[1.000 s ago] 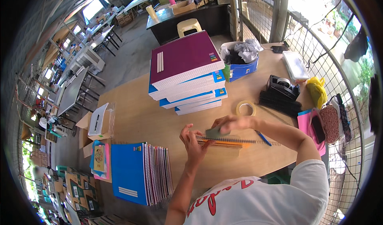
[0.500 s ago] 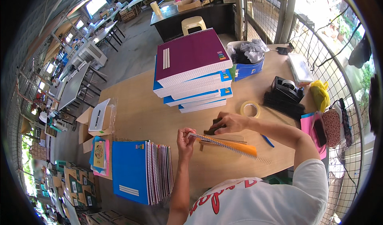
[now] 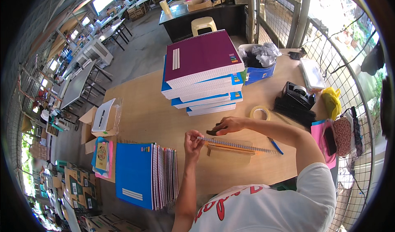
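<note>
My left hand (image 3: 192, 144) pinches the near-left end of a spiral notebook (image 3: 220, 144), seen almost edge-on with a sliver of orange cover. A wire coil (image 3: 238, 145) runs along its edge, its loose tail reaching past the notebook to the right. Beneath lies a wooden block or jig (image 3: 230, 150) on the table. Beyond the coil, my right hand (image 3: 231, 125) is closed round a small dark object (image 3: 213, 132); its kind is unclear. A blue pen-like tool (image 3: 275, 146) rests right of the coil, near my right forearm.
Ahead stands a tall notebook stack (image 3: 201, 59) with a purple top cover. Bound blue notebooks (image 3: 133, 170) stand at left, by an open carton (image 3: 108, 118). Rightward are a tape roll (image 3: 260, 113), black coils (image 3: 292, 111), a tape dispenser (image 3: 297, 93) and a blue box (image 3: 260, 72).
The orange cover has tilted from a broad visible flap to nearly edge-on over the wooden block. My right hand has shifted slightly left with the dark object. The view has turned a little.
</note>
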A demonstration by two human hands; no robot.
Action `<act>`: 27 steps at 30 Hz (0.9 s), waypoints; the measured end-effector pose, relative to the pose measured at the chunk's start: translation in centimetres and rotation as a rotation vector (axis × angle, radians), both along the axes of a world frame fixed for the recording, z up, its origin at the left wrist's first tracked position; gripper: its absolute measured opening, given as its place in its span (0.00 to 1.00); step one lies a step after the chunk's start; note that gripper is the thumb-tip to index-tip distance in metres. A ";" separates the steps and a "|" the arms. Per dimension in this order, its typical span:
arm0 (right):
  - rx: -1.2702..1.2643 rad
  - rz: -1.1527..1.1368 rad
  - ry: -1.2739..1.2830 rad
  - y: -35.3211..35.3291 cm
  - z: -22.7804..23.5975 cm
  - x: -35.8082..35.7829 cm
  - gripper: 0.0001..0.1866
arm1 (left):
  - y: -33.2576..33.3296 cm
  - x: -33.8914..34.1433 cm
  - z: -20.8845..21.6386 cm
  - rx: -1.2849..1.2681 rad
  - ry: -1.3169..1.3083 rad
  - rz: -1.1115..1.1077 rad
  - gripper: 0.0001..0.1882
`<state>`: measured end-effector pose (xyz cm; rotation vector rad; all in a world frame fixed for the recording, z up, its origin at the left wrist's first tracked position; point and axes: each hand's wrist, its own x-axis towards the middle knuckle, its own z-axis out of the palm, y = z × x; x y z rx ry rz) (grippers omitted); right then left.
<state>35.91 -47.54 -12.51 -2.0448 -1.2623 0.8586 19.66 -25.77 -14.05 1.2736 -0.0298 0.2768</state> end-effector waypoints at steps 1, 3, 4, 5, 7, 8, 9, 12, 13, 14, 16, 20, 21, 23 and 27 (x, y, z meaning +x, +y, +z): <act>0.059 -0.067 -0.183 -1.7 -1.1 -0.7 0.40 | -0.4 0.0 -0.1 -0.004 -0.001 0.002 0.26; 0.094 -0.388 -0.226 -6.4 -1.8 -3.3 0.36 | -1.0 -0.1 0.8 -0.115 -0.033 -0.100 0.23; 0.093 -0.559 -0.193 -9.0 -1.4 -5.4 0.34 | -0.7 -0.1 0.5 -0.115 -0.035 -0.089 0.23; 0.012 -0.767 -0.242 -11.5 -1.8 -8.2 0.31 | -0.2 -0.4 -0.2 -0.124 -0.056 -0.083 0.21; -0.237 -0.978 -0.619 -17.0 -5.0 -14.4 0.31 | -0.9 0.0 -0.4 -0.145 -0.083 -0.107 0.19; -0.366 -1.059 -0.889 -19.0 -7.1 -16.8 0.31 | -1.5 0.0 0.0 -0.163 -0.056 -0.083 0.15; -0.370 -1.063 -0.893 -20.7 -8.8 -17.9 0.31 | -1.9 0.0 0.4 -0.179 -0.028 -0.057 0.11; -0.162 -1.011 -0.862 -22.3 -9.8 -18.9 0.25 | -2.0 -0.1 0.6 -0.169 -0.021 0.009 0.10; -0.162 -1.009 -0.862 -22.4 -9.6 -18.2 0.25 | -2.2 -0.4 0.6 -0.170 -0.020 0.011 0.10; 0.089 -1.136 -0.687 -21.1 -7.0 -16.5 0.24 | -2.0 -0.5 0.9 -0.176 0.007 0.003 0.11; 0.422 -1.076 -0.568 -17.8 0.8 -13.3 0.23 | -1.7 -0.9 1.0 -0.177 0.043 0.001 0.13; 0.354 -0.483 -0.853 -9.3 13.8 -9.2 0.26 | -1.8 -0.8 1.8 -0.137 0.055 0.003 0.19; 0.315 -0.366 -1.004 -7.3 15.2 -8.9 0.26 | -1.9 -0.7 2.0 -0.114 0.075 -0.003 0.21; 0.270 -0.120 -1.138 -3.6 16.7 -8.3 0.23 | -1.6 -0.5 1.6 -0.119 0.052 -0.008 0.22; 0.253 0.164 -1.359 1.2 16.9 -7.0 0.17 | -1.7 -0.3 1.1 -0.196 -0.022 -0.046 0.24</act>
